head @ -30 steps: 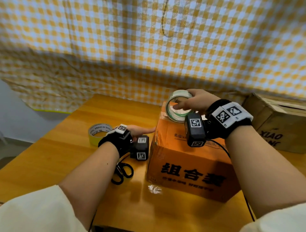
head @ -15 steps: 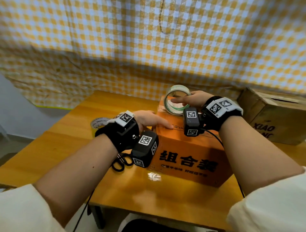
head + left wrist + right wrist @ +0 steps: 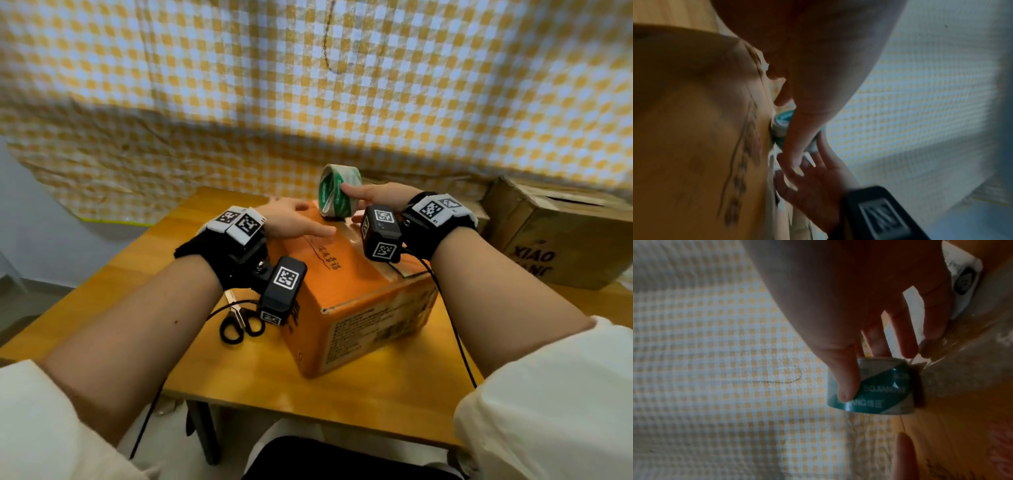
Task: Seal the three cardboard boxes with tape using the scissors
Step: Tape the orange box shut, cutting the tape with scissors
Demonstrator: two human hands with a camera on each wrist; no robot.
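my right hand gripped the tape roll, standing on edge at the far end of the orange box, thumb over its rim. my left hand lay flat, fingers straight, on the box top. the scissors lay on the table left of the box; a brown box sat far right.

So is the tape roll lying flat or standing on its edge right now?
On edge: the tape roll stands upright on the orange box, gripped by the right hand.
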